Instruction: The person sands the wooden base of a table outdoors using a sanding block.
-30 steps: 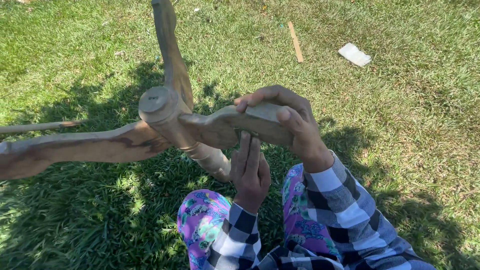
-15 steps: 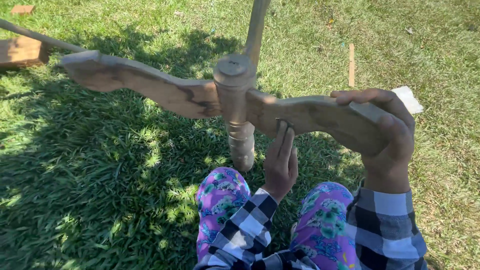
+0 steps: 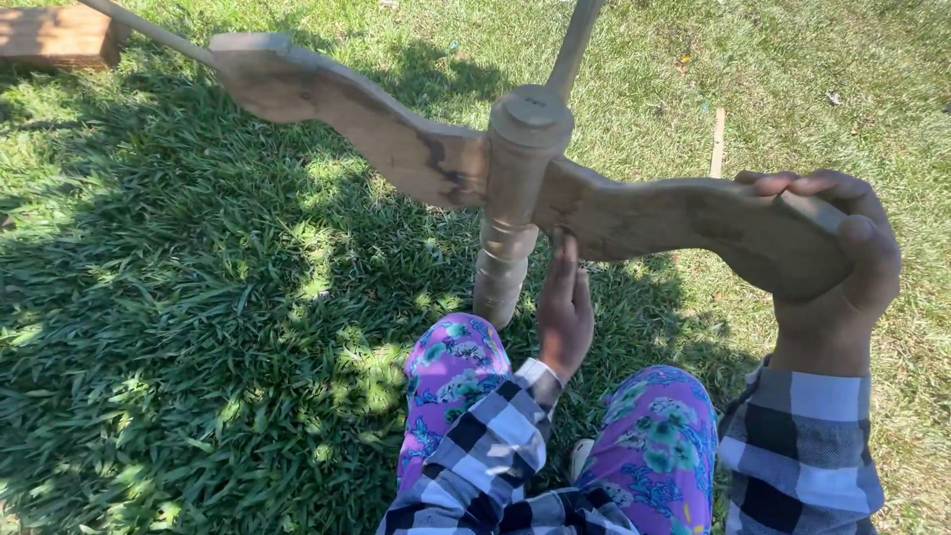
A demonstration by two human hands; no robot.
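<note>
While a person stands on sunlit green grass point(image 3: 198, 327), both bare hands work on a weathered brown wooden frame of curved carved arms joined to a turned round post point(image 3: 515, 188); the post stands nearly upright with its foot in the grass just ahead of the person's knees, which are clad in purple floral trousers point(image 3: 451, 376); one long curved wooden arm point(image 3: 674, 223) runs roughly level from the post out to the person's right; the right hand point(image 3: 827, 263) is closed around the far end of that arm, fingers over the top, thumb along the end; the left hand point(image 3: 565, 307) reaches up from below, fingers straight and loosely together, fingertips touching the arm's underside just beside the post, gripping nothing; the left hand is nearer the post; a pale wooden block point(image 3: 54, 35) lies well apart at the far left.
</note>
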